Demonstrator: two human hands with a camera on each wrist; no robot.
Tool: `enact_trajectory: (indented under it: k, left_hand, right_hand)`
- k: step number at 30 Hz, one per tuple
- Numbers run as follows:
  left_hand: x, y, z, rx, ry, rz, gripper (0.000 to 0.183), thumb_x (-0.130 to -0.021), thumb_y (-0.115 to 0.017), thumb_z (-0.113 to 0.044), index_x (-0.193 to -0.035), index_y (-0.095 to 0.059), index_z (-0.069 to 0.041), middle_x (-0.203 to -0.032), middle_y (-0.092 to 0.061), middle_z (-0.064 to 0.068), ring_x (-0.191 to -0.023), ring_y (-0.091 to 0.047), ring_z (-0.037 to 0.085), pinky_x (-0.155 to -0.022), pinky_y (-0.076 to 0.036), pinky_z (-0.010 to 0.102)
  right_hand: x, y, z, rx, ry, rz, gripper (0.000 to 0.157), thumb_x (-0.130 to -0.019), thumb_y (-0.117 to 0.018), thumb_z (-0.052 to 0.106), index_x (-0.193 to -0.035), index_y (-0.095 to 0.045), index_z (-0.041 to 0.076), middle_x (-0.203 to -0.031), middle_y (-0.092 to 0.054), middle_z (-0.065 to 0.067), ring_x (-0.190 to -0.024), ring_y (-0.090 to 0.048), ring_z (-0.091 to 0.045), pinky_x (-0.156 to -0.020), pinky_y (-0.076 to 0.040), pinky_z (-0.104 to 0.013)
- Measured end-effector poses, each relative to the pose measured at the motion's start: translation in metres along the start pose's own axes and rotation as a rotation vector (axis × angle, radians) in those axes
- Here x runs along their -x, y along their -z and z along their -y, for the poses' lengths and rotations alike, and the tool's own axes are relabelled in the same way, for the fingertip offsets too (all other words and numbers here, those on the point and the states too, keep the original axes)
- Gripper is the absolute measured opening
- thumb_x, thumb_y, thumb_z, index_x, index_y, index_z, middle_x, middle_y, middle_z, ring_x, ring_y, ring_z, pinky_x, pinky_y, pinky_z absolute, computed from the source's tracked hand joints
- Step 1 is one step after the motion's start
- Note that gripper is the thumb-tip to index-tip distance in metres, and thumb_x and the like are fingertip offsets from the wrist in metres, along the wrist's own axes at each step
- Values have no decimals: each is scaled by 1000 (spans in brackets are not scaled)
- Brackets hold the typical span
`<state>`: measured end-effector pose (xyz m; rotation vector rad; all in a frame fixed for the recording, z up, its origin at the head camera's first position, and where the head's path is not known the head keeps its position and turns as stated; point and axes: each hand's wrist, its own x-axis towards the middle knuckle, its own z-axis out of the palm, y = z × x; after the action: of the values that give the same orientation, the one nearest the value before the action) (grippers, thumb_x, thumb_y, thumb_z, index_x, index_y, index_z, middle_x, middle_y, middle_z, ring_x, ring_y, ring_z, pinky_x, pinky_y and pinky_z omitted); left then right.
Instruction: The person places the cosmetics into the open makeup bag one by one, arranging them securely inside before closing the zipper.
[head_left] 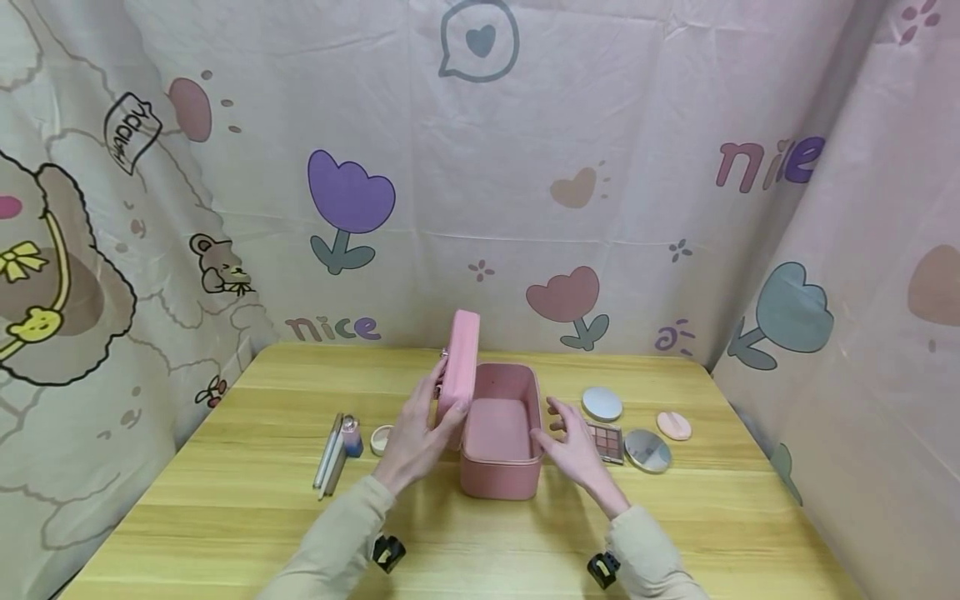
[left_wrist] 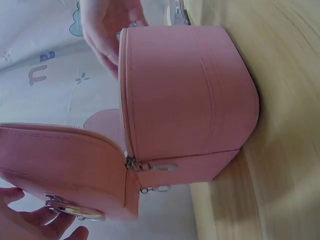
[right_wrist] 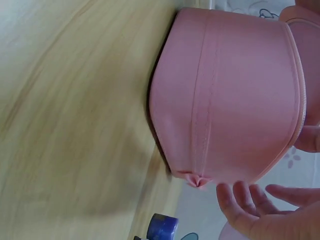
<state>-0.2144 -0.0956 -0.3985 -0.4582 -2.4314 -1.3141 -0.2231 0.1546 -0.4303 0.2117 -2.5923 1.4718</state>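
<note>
A pink cosmetic case (head_left: 501, 482) stands upright with its lid (head_left: 461, 358) swung up on the left side. My left hand (head_left: 415, 433) grips that lid, thumb on its near edge and fingers on its outer face beside a metal ornament (left_wrist: 75, 207). Over at the opposite side, my right hand (head_left: 576, 450) has its thumb at the case rim and its other fingers loosely bent outside the wall. The pink inside floor of the case shows bare in the head view. Zipper pulls (left_wrist: 159, 167) hang at the corner by the lid.
Right of the case lie an eyeshadow palette (head_left: 606, 443), two round compacts (head_left: 602, 403) (head_left: 648, 451) and a pink powder puff (head_left: 674, 426). To the left are slim tubes (head_left: 330, 458), a pink-blue bottle (head_left: 351, 437) and a small round item (head_left: 381, 439). A printed curtain (head_left: 480, 167) backs the table.
</note>
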Motion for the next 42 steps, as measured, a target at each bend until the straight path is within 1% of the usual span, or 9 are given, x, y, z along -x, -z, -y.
enact_trajectory:
  k: [6,9,17,21,24,26,32,34,42]
  left_hand:
    - [1,9,4,60,34,-25,70,-99,-53,-39,-159,-28,-15,-153,-46,23,-138,-47,43,-105,-45,68]
    - [3,14,7,82,72,-27,70,-98,-52,-40,-159,-29,-15,-148,-50,23,-133,-50,43,-103,-47,68]
    - [5,27,18,151,122,-9,67,-100,-48,-36,-159,-28,-12,-143,-54,28,-126,-57,43,-104,-53,57]
    - [6,36,20,175,181,2,63,-102,-49,-34,-157,-32,-9,-142,-52,32,-117,-63,46,-86,-63,44]
    - [7,43,21,183,232,9,63,-102,-52,-35,-156,-33,-8,-142,-52,31,-111,-66,44,-74,-65,35]
    - [8,48,22,189,264,9,63,-102,-54,-34,-156,-34,-9,-143,-53,29,-113,-65,42,-73,-65,32]
    - [10,57,29,177,286,26,63,-101,-58,-36,-156,-37,-12,-147,-53,26,-128,-59,43,-95,-60,44]
    - [11,59,31,182,294,36,63,-100,-59,-37,-155,-38,-13,-147,-54,24,-128,-60,42,-96,-60,44]
    - [13,63,38,375,363,68,62,-101,-60,-31,-155,-37,-12,-153,-46,25,-130,-57,45,-81,-65,36]
  right_hand:
    - [-1,0,-5,-11,4,30,55,-89,-69,7,-139,-52,-9,-125,-60,-26,-102,-66,-37,-75,-58,-29]
    - [-1,0,-7,-43,-11,46,53,-90,-69,4,-139,-53,-6,-125,-62,-25,-100,-67,-32,-71,-56,-23]
    - [-2,5,-12,-109,-25,104,56,-92,-67,4,-143,-48,-9,-130,-60,-28,-107,-67,-40,-82,-62,-35]
    - [-3,8,-14,-120,-25,133,57,-93,-67,5,-144,-46,-9,-133,-58,-29,-109,-67,-40,-85,-63,-36]
    - [-3,10,-15,-117,-23,143,57,-93,-67,5,-144,-46,-9,-134,-58,-29,-109,-67,-40,-85,-63,-35]
    - [-3,11,-16,-116,-25,147,57,-93,-66,5,-145,-46,-9,-135,-58,-29,-110,-67,-40,-85,-62,-35]
    - [-2,15,-19,-115,-42,148,57,-94,-66,7,-145,-46,-7,-137,-57,-28,-116,-64,-42,-90,-61,-36]
    - [-2,16,-19,-113,-43,150,57,-94,-66,8,-145,-46,-7,-137,-56,-28,-117,-63,-42,-91,-61,-36]
    - [1,19,-21,-136,-22,188,58,-96,-65,10,-146,-44,-8,-140,-54,-29,-119,-62,-41,-87,-56,-21]
